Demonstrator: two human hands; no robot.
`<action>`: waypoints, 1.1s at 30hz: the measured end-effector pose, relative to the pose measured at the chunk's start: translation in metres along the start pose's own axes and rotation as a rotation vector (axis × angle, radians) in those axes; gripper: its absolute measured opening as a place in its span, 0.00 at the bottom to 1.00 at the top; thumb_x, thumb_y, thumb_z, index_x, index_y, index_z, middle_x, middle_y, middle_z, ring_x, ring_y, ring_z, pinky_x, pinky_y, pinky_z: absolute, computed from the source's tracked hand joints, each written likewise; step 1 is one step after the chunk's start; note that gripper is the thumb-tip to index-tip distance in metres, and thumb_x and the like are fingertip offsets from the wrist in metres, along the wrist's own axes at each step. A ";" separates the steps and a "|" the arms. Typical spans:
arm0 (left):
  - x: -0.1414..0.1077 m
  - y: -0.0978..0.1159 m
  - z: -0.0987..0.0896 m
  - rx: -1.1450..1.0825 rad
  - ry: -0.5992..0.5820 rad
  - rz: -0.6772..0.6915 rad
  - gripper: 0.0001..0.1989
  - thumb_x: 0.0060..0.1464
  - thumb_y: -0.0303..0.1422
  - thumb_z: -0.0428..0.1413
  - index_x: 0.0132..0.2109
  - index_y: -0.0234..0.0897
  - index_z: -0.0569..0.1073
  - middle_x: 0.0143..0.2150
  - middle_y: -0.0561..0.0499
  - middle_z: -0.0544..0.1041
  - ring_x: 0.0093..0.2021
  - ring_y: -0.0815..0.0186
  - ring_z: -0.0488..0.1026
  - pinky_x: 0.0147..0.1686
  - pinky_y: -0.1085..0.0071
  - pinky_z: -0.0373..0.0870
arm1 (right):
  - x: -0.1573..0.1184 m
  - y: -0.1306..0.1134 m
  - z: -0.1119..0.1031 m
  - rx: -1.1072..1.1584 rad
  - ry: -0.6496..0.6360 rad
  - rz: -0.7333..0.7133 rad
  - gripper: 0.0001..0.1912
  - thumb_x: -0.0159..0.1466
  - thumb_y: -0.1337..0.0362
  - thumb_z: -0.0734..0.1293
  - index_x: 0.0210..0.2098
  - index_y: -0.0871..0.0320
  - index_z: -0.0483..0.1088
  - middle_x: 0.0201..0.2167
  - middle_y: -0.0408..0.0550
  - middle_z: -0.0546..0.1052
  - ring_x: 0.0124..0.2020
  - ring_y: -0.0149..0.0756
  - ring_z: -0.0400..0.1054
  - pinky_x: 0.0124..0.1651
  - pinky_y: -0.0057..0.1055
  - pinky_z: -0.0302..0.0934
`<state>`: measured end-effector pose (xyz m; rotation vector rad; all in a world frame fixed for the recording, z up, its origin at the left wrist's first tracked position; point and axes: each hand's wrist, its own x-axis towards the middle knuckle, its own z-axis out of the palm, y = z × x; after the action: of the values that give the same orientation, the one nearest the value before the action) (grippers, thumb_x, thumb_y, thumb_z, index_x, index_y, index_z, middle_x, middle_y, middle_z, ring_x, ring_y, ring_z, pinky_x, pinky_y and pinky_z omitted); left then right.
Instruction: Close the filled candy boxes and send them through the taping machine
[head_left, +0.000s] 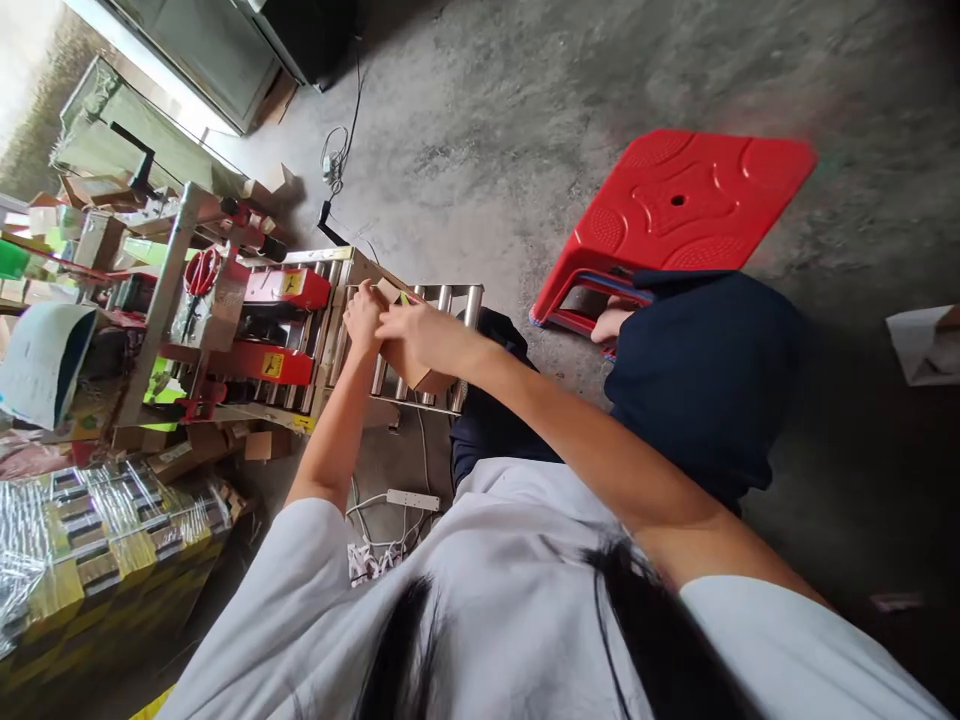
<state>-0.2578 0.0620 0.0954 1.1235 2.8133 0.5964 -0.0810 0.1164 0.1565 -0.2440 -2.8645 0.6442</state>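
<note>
A small brown cardboard box (410, 372) is between my hands, over the short roller extension (471, 308) of a conveyor. My left hand (363, 316) has its fingers curled at the far edge of the box, by the flaps. Across the top lies my right hand (420, 335), its fingers bent around the box and covering much of it. A bit of yellow-green (406, 298) shows near the right fingers; I cannot tell what it is.
Left of the box stands a carton-sealing machine with red side parts (289, 288) and red-handled scissors (201, 272). A red plastic stool (679, 200) is at the right by my leg. A power strip (412, 500) and cables lie below; film-wrapped stacked goods (97, 540) stand lower left.
</note>
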 end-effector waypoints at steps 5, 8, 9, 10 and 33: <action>0.003 0.004 0.003 -0.079 0.075 -0.007 0.22 0.62 0.28 0.46 0.62 0.33 0.65 0.57 0.33 0.73 0.62 0.46 0.67 0.63 0.48 0.58 | -0.027 -0.003 0.016 0.100 0.265 0.118 0.29 0.69 0.69 0.58 0.69 0.68 0.55 0.64 0.61 0.66 0.65 0.47 0.61 0.67 0.45 0.54; -0.001 -0.002 0.000 -0.359 0.203 -0.011 0.26 0.61 0.26 0.45 0.66 0.33 0.60 0.59 0.36 0.72 0.61 0.56 0.69 0.64 0.58 0.61 | -0.039 -0.014 0.050 0.091 0.151 0.089 0.32 0.69 0.66 0.61 0.70 0.72 0.52 0.68 0.65 0.60 0.70 0.49 0.53 0.73 0.49 0.42; -0.007 -0.004 -0.001 -0.459 0.272 0.004 0.27 0.62 0.26 0.44 0.67 0.33 0.58 0.61 0.36 0.70 0.62 0.58 0.68 0.64 0.61 0.61 | -0.041 -0.016 0.058 0.096 0.140 0.089 0.33 0.69 0.65 0.61 0.70 0.72 0.51 0.68 0.65 0.59 0.71 0.48 0.51 0.74 0.51 0.39; -0.016 -0.006 -0.002 -0.541 0.344 0.034 0.27 0.63 0.28 0.44 0.68 0.33 0.57 0.63 0.36 0.68 0.64 0.59 0.66 0.65 0.61 0.60 | -0.041 -0.016 0.062 0.117 0.140 0.097 0.34 0.69 0.64 0.62 0.70 0.72 0.50 0.68 0.65 0.58 0.71 0.48 0.51 0.74 0.51 0.37; 0.008 -0.108 -0.028 0.029 0.191 0.068 0.40 0.53 0.33 0.56 0.67 0.09 0.56 0.69 0.18 0.53 0.72 0.39 0.48 0.71 0.49 0.43 | -0.200 0.107 -0.015 0.857 0.903 0.810 0.23 0.57 0.64 0.68 0.52 0.55 0.68 0.37 0.53 0.80 0.37 0.41 0.76 0.51 0.47 0.70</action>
<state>-0.3390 -0.0132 0.0819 1.2335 2.9616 0.7073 0.1285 0.1773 0.0919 -1.1742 -1.3957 1.3525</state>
